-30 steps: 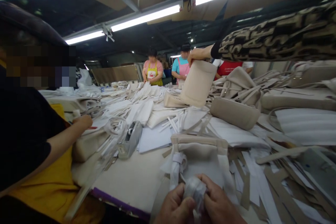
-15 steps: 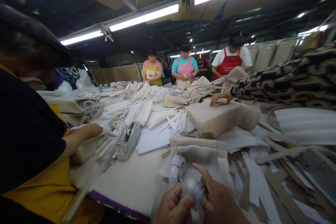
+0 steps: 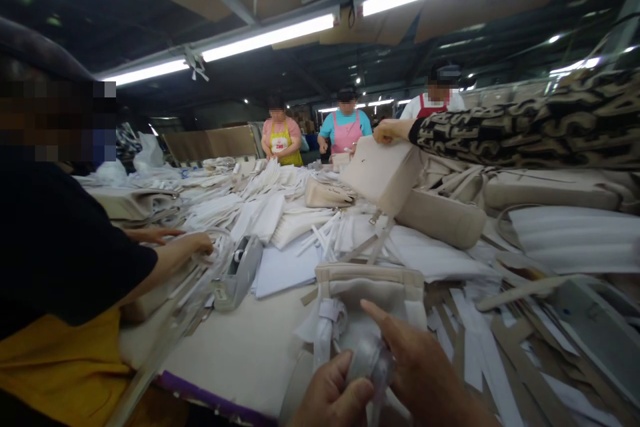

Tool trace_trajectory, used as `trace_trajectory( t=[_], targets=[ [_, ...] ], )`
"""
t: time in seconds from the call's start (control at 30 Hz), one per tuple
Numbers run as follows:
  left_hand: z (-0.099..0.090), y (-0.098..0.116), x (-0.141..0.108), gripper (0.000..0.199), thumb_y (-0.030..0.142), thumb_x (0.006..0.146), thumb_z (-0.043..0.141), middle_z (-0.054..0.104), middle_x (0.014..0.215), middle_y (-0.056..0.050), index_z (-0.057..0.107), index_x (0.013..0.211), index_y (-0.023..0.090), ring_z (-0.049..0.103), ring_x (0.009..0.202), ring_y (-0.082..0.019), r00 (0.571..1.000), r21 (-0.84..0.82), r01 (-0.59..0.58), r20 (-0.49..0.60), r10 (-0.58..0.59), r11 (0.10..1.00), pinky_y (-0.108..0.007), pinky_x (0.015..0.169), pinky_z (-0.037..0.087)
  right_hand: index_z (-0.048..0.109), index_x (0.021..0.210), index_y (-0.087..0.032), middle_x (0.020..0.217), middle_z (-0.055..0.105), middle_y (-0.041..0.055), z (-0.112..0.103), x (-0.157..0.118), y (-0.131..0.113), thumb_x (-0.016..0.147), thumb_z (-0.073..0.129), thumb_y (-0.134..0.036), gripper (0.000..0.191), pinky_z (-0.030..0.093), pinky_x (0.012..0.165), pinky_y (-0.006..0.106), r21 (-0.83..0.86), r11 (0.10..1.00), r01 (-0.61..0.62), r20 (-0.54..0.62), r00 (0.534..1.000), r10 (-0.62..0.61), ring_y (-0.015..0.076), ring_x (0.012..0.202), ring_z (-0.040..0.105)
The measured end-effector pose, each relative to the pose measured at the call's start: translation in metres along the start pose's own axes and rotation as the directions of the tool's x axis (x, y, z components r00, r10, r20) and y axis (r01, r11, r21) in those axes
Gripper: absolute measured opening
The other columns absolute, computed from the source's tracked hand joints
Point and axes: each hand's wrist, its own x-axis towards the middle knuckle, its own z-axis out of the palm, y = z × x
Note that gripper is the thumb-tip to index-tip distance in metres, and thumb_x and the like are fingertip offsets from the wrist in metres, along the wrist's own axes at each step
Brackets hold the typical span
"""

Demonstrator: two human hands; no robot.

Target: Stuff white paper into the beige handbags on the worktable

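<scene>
At the bottom centre, my left hand (image 3: pixel 333 392) has its thumb and fingers closed on a shiny, clear, blurred bundle (image 3: pixel 367 353) that looks like plastic wrapping. My right hand (image 3: pixel 417 363) grips the other side of this bundle, its index finger stretched out above. Just beyond and beneath both hands lies a cream bag (image 3: pixel 370 273) with a flat top edge. A rolled white strap (image 3: pixel 330 320) rests on the bag's left side, close to my left hand.
A grey tape dispenser (image 3: pixel 237 277) stands beside white sheets (image 3: pixel 287 267). A person in a yellow apron (image 3: pixel 60 360) works at left. From the right, a patterned sleeve (image 3: pixel 525 123) reaches over piled bags. Strips (image 3: pixel 483 340) and a grey bin (image 3: pixel 595 320) lie right.
The patterned-sleeved person's hand has lifted a beige bag off the pile. The left person's hand has moved right, and a second hand shows. My hands still hold the clear bundle.
</scene>
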Motion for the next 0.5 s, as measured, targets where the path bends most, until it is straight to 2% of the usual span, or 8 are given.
trace_trajectory(
  t=[0.03,0.1,0.2,0.3,0.33,0.4,0.43,0.5],
  targets=[
    [-0.002,0.000,0.000,0.042,0.054,0.073,0.061,0.056,0.076,-0.003,0.059,0.089,0.015,0.050,0.071,-0.015,1.000,0.023,0.009,0.013,-0.010,1.000,-0.024,0.067,0.040,0.053,0.110,-0.018,0.091,0.066,0.0080,-0.003,0.000,0.002,0.066,0.045,-0.015,0.045,0.043,0.072,0.032,-0.089,0.994,0.068,0.001,0.998,-0.068,0.0227,0.083,0.060],
    [-0.003,-0.006,0.000,0.044,0.056,0.072,0.061,0.054,0.073,-0.002,0.058,0.090,0.016,0.049,0.067,-0.014,0.999,0.007,0.014,0.048,-0.014,1.000,-0.024,0.064,0.040,0.055,0.092,-0.019,0.076,0.064,0.0049,-0.004,0.000,0.003,0.069,0.046,-0.018,0.025,0.041,0.064,0.029,-0.083,0.991,0.107,0.016,0.994,-0.106,0.0203,0.071,0.059],
    [-0.002,-0.019,-0.001,0.042,0.055,0.073,0.061,0.050,0.066,0.001,0.055,0.089,0.017,0.043,0.055,-0.009,0.993,-0.141,-0.020,0.116,0.036,0.990,-0.022,0.058,0.037,0.045,0.075,-0.022,0.059,0.052,-0.0027,0.008,-0.001,-0.003,0.073,0.046,-0.025,0.004,0.038,0.052,0.024,0.288,0.957,-0.038,-0.006,0.999,0.042,0.0144,0.055,0.050],
    [0.001,-0.019,0.000,0.037,0.050,0.076,0.060,0.052,0.069,-0.001,0.053,0.091,0.017,0.045,0.056,-0.009,0.984,-0.211,-0.056,0.155,0.090,0.976,-0.022,0.059,0.037,0.039,0.068,-0.022,0.056,0.046,-0.0036,0.019,-0.002,-0.009,0.079,0.040,-0.032,0.014,0.037,0.046,0.023,0.557,0.812,-0.173,0.060,0.984,0.168,0.0126,0.050,0.046],
    [0.002,-0.015,0.002,0.037,0.050,0.077,0.059,0.053,0.071,-0.002,0.054,0.091,0.016,0.047,0.059,-0.010,0.985,-0.199,-0.059,0.145,0.088,0.978,-0.023,0.059,0.037,0.041,0.070,-0.022,0.057,0.046,-0.0033,0.019,-0.001,-0.009,0.079,0.038,-0.031,0.014,0.036,0.045,0.023,0.557,0.803,-0.209,0.082,0.977,0.197,0.0125,0.048,0.046],
    [0.004,-0.003,0.005,0.038,0.050,0.078,0.057,0.054,0.071,-0.003,0.055,0.091,0.014,0.048,0.063,-0.011,0.993,-0.135,-0.037,0.103,0.051,0.990,-0.022,0.058,0.037,0.048,0.081,-0.020,0.059,0.049,-0.0024,0.013,0.001,-0.005,0.076,0.040,-0.026,0.012,0.038,0.046,0.024,0.423,0.881,-0.211,0.033,0.975,0.218,0.0135,0.050,0.048],
    [0.004,0.003,0.007,0.037,0.049,0.079,0.056,0.054,0.071,-0.003,0.056,0.091,0.014,0.048,0.064,-0.012,0.997,-0.084,-0.017,0.079,0.023,0.996,-0.021,0.058,0.037,0.051,0.090,-0.019,0.063,0.053,-0.0010,0.007,0.002,-0.001,0.073,0.042,-0.023,0.019,0.040,0.051,0.025,0.304,0.938,-0.164,-0.019,0.984,0.178,0.0150,0.055,0.052],
    [0.003,0.014,0.011,0.034,0.047,0.080,0.056,0.055,0.073,-0.002,0.057,0.089,0.014,0.047,0.067,-0.012,0.999,0.042,0.020,0.049,-0.022,0.999,-0.021,0.060,0.037,0.052,0.102,-0.018,0.074,0.060,0.0031,-0.006,0.003,0.007,0.070,0.045,-0.017,0.033,0.042,0.063,0.029,0.016,1.000,0.004,-0.079,0.997,-0.003,0.0191,0.070,0.058]
  ],
)
